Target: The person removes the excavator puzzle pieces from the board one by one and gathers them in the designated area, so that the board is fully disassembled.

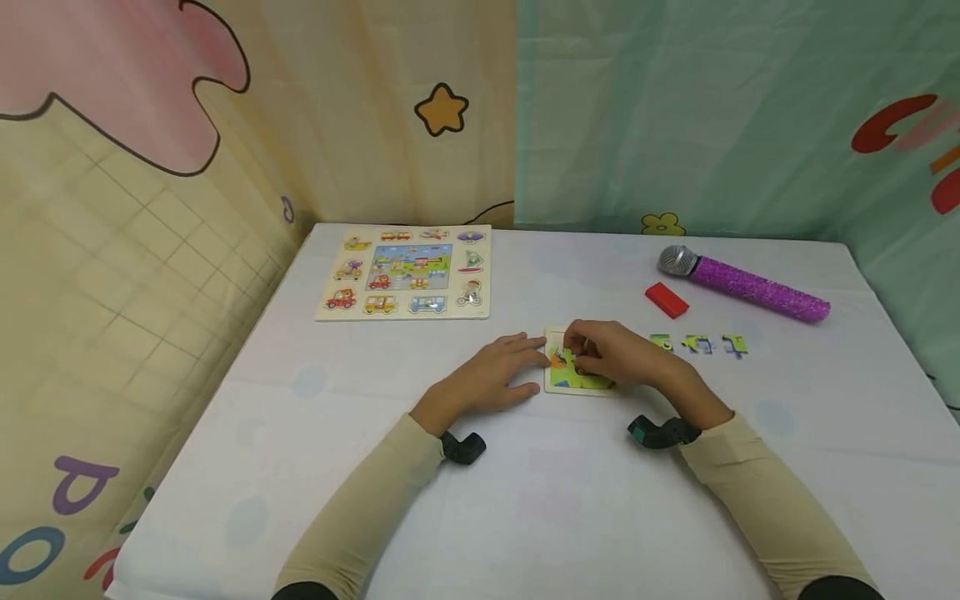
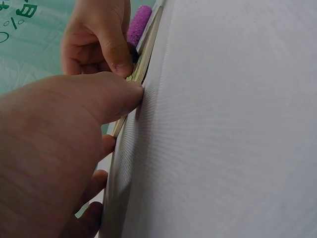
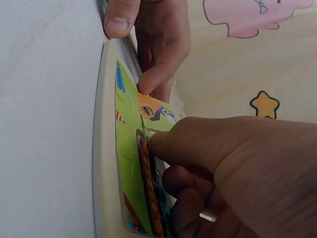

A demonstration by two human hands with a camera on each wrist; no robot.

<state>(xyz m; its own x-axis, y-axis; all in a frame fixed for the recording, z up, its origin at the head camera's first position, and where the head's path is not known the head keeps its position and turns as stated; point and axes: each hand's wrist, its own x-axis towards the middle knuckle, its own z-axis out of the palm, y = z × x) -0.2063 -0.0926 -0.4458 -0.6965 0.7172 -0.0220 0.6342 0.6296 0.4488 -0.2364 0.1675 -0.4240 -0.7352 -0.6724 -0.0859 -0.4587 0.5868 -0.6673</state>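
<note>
A small jigsaw puzzle [image 1: 577, 381] with green picture pieces lies in a pale wooden frame [image 3: 102, 148] on the table. My left hand [image 1: 491, 375] is at its left side, fingers stretched out and touching the frame's edge. Over the puzzle, my right hand [image 1: 622, 357] has its fingers curled and pinches a puzzle piece against the picture; the fingers largely hide that piece. In the right wrist view, the right thumb [image 3: 171, 144] touches the picture surface. Several loose puzzle pieces [image 1: 698, 343] lie in a row to the right of the right hand.
A larger vehicle puzzle board [image 1: 480, 287] lies at the back left of the white table [image 1: 420, 517]. Toward the back right are a red block [image 1: 667, 300] and a purple glittery microphone [image 1: 757, 287]. Printed curtains [image 1: 360, 108] stand behind the table.
</note>
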